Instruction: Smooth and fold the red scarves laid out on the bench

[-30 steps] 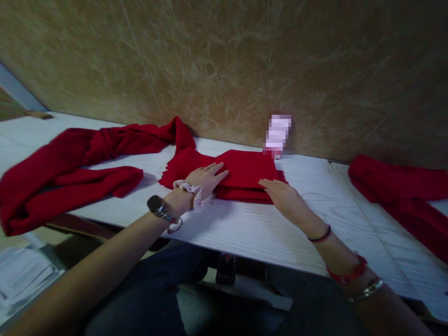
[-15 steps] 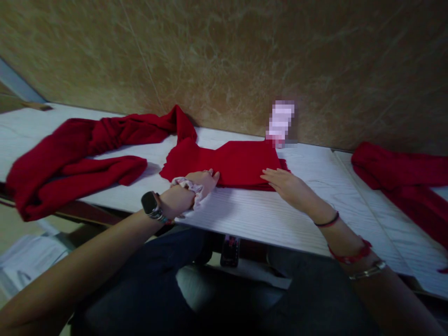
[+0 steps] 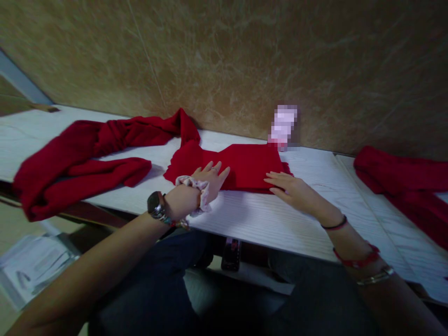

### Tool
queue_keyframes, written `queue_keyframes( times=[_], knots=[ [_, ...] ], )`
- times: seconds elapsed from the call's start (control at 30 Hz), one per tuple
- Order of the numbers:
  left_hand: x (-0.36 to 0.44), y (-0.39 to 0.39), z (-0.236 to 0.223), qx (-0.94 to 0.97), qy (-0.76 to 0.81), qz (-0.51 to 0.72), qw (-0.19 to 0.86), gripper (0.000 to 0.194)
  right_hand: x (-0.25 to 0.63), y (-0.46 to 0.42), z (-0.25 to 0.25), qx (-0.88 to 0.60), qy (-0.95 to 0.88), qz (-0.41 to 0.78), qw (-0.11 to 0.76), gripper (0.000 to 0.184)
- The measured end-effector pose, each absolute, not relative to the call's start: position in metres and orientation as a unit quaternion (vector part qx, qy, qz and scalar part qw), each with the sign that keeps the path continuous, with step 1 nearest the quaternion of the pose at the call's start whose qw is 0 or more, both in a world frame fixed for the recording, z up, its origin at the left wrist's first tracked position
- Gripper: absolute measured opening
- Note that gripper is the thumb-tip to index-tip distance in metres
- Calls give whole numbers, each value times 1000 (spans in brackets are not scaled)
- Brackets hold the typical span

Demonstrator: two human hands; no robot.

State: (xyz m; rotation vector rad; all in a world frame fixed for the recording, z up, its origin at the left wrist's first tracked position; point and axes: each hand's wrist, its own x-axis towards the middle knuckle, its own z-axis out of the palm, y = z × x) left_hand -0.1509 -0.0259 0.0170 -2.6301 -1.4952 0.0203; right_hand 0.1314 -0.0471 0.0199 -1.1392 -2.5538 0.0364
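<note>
A stack of red knit fabric pieces (image 3: 247, 163) lies flat on the white wood-grain table (image 3: 259, 219), its layers showing along the right and front edges. My left hand (image 3: 212, 179), with a scrunchie and a watch at the wrist, rests palm down on the front left part of the stack, fingers spread. At the front right corner lies my right hand (image 3: 289, 186), fingers stretched out over the fabric's edge. Neither hand grips anything.
A long bunched red knit cloth (image 3: 70, 149) lies to the left and reaches the stack. More red knit cloth (image 3: 402, 172) lies far right. A blurred pinkish-white item (image 3: 284, 123) leans on the brown wall (image 3: 217, 60). White papers (image 3: 38, 266) are below left.
The fingers of my left hand have spread and moved slightly farther onto the fabric. My right hand stays at the right corner. The whole view has shifted a little.
</note>
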Motion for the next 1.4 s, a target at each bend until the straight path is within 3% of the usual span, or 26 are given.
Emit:
queue_keyframes(
  times=[0.13,0.27,0.47,0.57,0.83,0.97,1.2,1.4],
  knots=[
    [-116,-19,37,-857,-506,-17,98,46,135,-41,46,-433,-878,32,199,34],
    [-96,0,32,-864,-493,-79,68,48,119,-7,62,-455,-868,-16,201,38],
    [-92,41,4,-832,-538,-130,-24,57,94,42,30,-528,-845,-43,74,48],
    [-96,46,-2,-825,-549,-127,-48,54,105,48,11,-576,-815,-12,61,49],
    [-98,35,0,-799,-586,-114,-65,59,130,44,2,-651,-748,28,126,51],
    [-91,37,19,-812,-570,-112,-53,55,123,27,14,-613,-774,6,159,54],
    [-70,54,10,-852,-514,-80,-51,54,116,-10,12,-578,-813,28,63,56],
    [-90,58,-6,-883,-454,-109,-52,43,131,-17,16,-607,-792,50,47,55]
  ],
)
